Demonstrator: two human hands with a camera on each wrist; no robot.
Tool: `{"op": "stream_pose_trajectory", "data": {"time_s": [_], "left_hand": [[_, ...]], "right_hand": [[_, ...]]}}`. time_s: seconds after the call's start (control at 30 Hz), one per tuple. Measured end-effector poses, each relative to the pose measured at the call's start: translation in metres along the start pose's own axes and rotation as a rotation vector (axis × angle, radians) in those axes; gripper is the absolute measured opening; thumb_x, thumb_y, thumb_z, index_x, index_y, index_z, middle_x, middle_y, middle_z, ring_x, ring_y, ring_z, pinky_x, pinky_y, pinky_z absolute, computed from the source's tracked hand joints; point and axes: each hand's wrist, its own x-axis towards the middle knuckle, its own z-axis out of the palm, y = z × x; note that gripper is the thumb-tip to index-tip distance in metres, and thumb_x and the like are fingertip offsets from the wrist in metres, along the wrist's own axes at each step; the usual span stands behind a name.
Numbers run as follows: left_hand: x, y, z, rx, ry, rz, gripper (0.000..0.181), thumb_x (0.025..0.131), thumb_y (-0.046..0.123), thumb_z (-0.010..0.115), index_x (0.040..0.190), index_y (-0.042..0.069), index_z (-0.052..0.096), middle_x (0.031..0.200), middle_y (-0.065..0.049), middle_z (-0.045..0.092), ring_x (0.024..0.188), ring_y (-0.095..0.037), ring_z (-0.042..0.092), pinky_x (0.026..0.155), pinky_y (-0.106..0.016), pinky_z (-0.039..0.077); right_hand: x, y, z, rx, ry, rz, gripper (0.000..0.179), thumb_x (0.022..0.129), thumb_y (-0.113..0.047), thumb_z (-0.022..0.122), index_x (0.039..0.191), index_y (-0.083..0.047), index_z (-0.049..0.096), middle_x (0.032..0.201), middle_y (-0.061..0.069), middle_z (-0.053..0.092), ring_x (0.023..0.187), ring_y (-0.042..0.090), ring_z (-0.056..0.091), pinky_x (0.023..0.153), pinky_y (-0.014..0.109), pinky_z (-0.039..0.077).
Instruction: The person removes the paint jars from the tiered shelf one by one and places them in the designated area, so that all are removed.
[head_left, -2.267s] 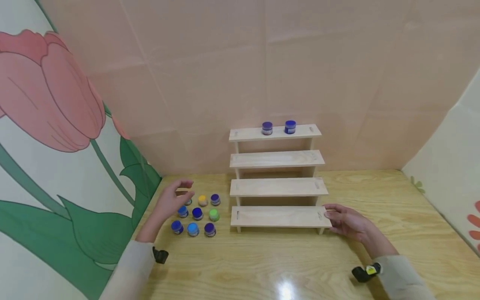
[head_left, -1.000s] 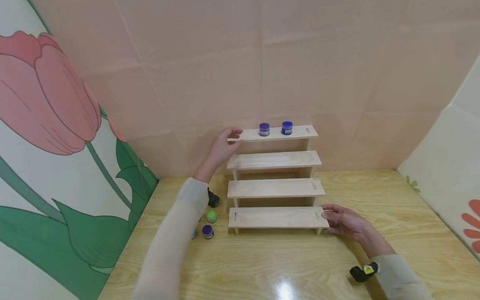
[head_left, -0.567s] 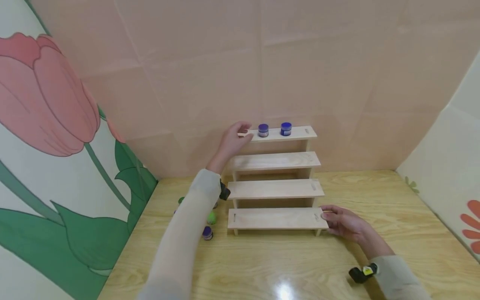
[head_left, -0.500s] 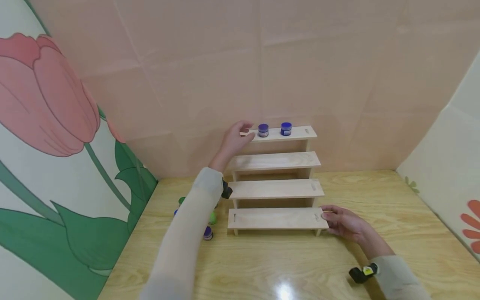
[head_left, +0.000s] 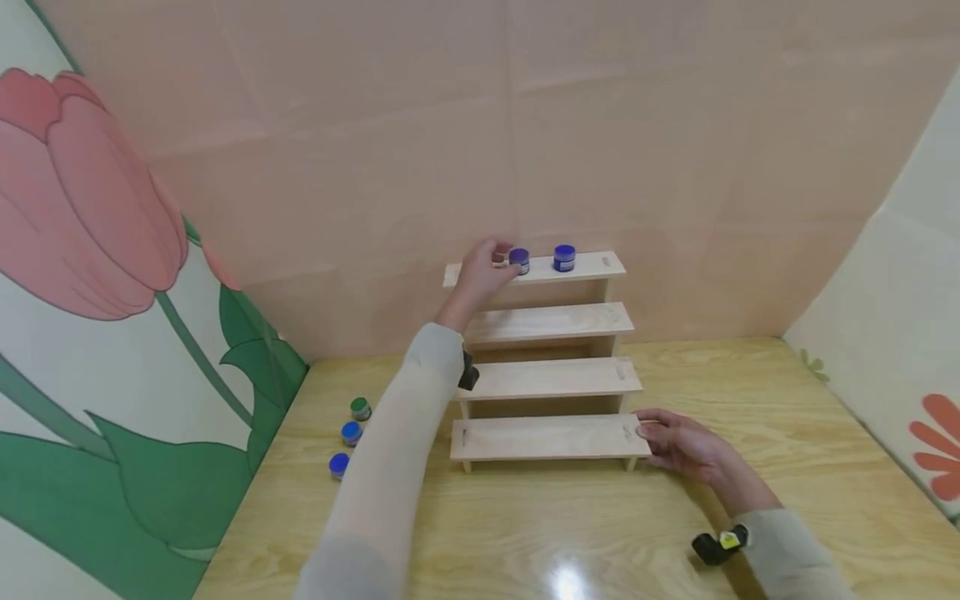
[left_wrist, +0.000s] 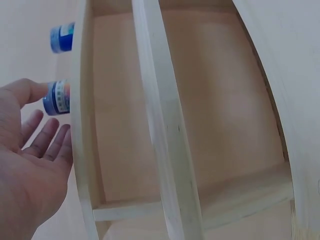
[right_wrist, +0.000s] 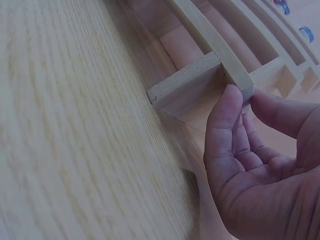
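My left hand [head_left: 482,271] is at the top tier of a stepped wooden display shelf [head_left: 543,321], beside a small purple-lidded jar [head_left: 519,261]. In the left wrist view its thumb overlaps the edge of that jar [left_wrist: 57,98], while the other fingers stay apart from it, relaxed. A second blue-lidded jar [head_left: 564,258] stands upright farther right on the same tier. My right hand [head_left: 686,446] pinches the right end of the lowest tier; the right wrist view shows its thumb and forefinger on the corner of the board [right_wrist: 235,70].
On the wooden table [head_left: 570,521], left of the shelf, stand a green-lidded jar [head_left: 361,408] and two blue-lidded jars [head_left: 351,432]; my left sleeve [head_left: 397,442] hides others. A pink covering [head_left: 360,167] hangs behind the shelf. A tulip-painted panel [head_left: 112,208] borders the left.
From over the jars on the table, my left hand has moved up and right to the top tier, reaching the purple-lidded jar. My right hand keeps its pinch on the lowest tier.
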Motion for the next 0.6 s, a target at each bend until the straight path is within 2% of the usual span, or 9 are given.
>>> {"op": "stream_pose_trajectory", "data": {"time_s": [0.2,0.47,0.6], "left_hand": [[0.0002,-0.0015,0.0041,-0.029,-0.011,0.000,0.048,0.092,0.015,0.074,0.137,0.007,0.057,0.132,-0.009,0.063,0.118,-0.023,0.061,0.098,-0.030,0.054],[0.0023,-0.0028,0.0092,0.031,-0.017,-0.031,0.049,0.095,0.019,0.072,0.139,0.007,0.055,0.131,-0.010,0.063,0.117,-0.021,0.061,0.100,-0.030,0.053],[0.0029,-0.0021,0.0083,0.043,0.001,-0.034,0.047,0.095,0.019,0.072,0.138,0.007,0.056,0.130,-0.010,0.063,0.119,-0.021,0.060,0.101,-0.031,0.053]], "right_hand": [[0.0026,0.0022,0.0015,-0.010,0.015,0.005,0.020,0.106,-0.011,0.051,0.118,-0.024,0.060,0.104,-0.002,0.072,0.093,0.012,0.069,0.077,0.027,0.060],[0.0047,0.0017,0.0016,-0.004,0.023,0.011,0.019,0.106,-0.012,0.053,0.119,-0.023,0.059,0.105,-0.002,0.072,0.093,0.012,0.070,0.077,0.028,0.060],[0.0071,-0.0004,0.0012,0.002,0.015,0.013,0.019,0.105,-0.012,0.054,0.119,-0.023,0.059,0.105,-0.001,0.071,0.093,0.012,0.069,0.077,0.028,0.060]]}}
